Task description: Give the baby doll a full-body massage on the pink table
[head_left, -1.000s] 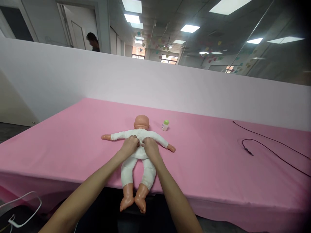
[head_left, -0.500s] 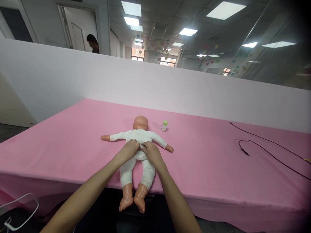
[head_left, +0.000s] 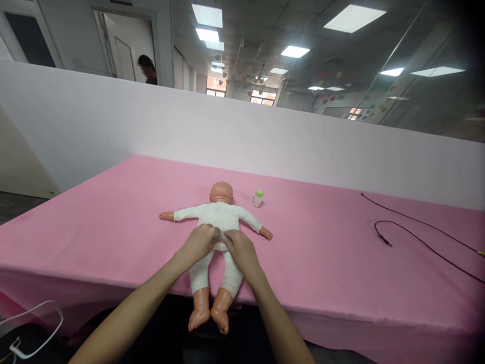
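Note:
A baby doll (head_left: 220,215) with a white cloth body lies on the pink-covered table (head_left: 322,253), seemingly face down, its arms spread and its feet over the front edge. On its lower back my left hand (head_left: 204,239) is closed, fingers curled, pinching the white cloth. My right hand (head_left: 240,245) mirrors it just to the right, thumb and fingers together on the same cloth. The two hands are almost touching, and the fingertips are partly hidden. Beyond the doll's right-hand side stands a small white bottle with a green cap (head_left: 257,198).
Black cables (head_left: 417,227) run over the table's right side. A white wall (head_left: 265,141) with glass above borders the back. At lower left hangs a white looped cable or frame (head_left: 53,328). A person (head_left: 147,70) is beyond the glass near a doorway.
Both hands have slid a little down the doll's back, toward its legs. The doll and bottle stay in place; the view has shifted slightly.

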The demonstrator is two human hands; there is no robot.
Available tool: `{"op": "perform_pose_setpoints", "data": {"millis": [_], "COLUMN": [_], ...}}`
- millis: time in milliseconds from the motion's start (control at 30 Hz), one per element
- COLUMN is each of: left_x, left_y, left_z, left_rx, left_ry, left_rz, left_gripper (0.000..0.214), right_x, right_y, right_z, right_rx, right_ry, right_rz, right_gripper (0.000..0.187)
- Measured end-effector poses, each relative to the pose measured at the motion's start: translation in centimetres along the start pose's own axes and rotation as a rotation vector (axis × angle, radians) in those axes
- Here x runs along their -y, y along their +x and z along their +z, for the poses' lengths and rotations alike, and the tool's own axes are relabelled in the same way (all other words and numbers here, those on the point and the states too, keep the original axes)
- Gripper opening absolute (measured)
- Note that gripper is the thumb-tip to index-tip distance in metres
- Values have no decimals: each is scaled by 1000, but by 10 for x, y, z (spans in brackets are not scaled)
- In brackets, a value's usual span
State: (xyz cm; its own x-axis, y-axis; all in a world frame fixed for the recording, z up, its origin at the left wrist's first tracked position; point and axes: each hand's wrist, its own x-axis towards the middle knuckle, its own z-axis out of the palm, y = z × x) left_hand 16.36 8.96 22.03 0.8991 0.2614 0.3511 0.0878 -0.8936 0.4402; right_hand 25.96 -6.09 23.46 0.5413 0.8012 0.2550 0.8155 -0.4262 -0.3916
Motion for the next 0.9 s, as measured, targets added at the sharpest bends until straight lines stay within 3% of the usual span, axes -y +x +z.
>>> {"op": "perform_pose_setpoints", "data": {"millis": [133,367,467,567,667,733,800,900], "left_x": [-13,-15,-10,-3,6,11,14,16], "left_y": [-9,-12,-17,-12,10,34,62,106], "left_z": [-2,22,11,-12,-27,-28,-21,-4], "left_rx": [20,74,60,27,-119,-258,-374,-390], "left_ry": [135,215,137,22,-102,-175,-227,-278], "left_rz": [-19,-6,45,10,-120,-200,-245,-333], "left_gripper": [27,30,25,33,43,36,33,67], "right_x": [-2,-5,-14,-31,-51,-61,-68,-71], "right_y": [-14,-7,-10,-9,4,16,28,48], "right_z": [5,34,34,29,22,20,19,21], "right_rx": [-26,-32,-104,-143,-224,-266,-226,-80], "right_ry": [-25,-167,82,535,905,1080,1212,1283], "right_rz": [-30,-4,-26,6,232,350,387,440], "right_gripper": [17,30,23,17,37,49,51,55]}}
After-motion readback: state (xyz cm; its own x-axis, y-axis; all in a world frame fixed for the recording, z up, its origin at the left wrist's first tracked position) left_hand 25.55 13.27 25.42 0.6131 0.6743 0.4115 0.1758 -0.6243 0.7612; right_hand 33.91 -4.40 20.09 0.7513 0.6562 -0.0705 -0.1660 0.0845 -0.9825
